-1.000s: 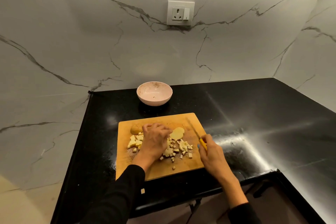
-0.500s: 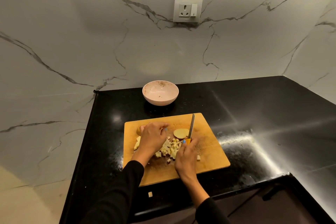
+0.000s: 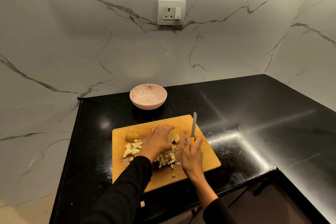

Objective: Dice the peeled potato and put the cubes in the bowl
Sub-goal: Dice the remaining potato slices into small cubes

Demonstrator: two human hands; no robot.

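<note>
Wooden board [image 3: 203,152] on black counter [image 3: 263,123] — dicing under way.
Left hand [image 3: 157,142] lies palm down, fingers curled over a potato slice [image 3: 173,136]; right hand [image 3: 192,154] fingers wrapped round the knife [image 3: 193,127], blade pointing away. Cubes [image 3: 166,160] heaped between the hands, more cubes and a potato end [image 3: 132,136] at left. Pink bowl [image 3: 148,96] just behind the board — no cubes inside.

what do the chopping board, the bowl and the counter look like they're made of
Chopping board: likely wood or bamboo, matte tan with faint grain. Bowl: probably glazed ceramic, though maybe melamine; pale pink, smooth. Counter: polished black stone, seemingly granite, with mirror-like light streaks.
</note>
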